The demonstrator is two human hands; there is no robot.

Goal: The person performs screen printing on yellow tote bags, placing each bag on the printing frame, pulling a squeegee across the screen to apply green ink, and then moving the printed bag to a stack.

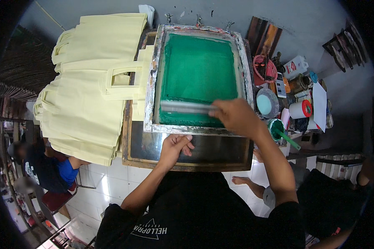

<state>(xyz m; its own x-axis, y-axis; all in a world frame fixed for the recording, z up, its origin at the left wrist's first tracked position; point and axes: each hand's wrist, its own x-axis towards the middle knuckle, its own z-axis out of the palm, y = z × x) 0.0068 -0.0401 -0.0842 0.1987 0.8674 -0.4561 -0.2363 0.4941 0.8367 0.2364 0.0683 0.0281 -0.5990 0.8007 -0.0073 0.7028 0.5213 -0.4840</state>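
Head view: the right hand has a clenched grip on a squeegee at the near end of the green-inked screen, mid-frame, so the stroke looks nearly done. The left hand lies released, pressing the frame edge. Cream bags are stacked at left.

The person is wearing a black short-sleeved shirt, filling the lower middle of the frame. Its sleeves are ending above the elbows, leaving both forearms bare. A white triangle emblem with white lettering beside it is showing on the cloth at lower centre. The left hand and the right hand are wearing no gloves, rings or watch. One bare foot is showing at centre right, below the arm.
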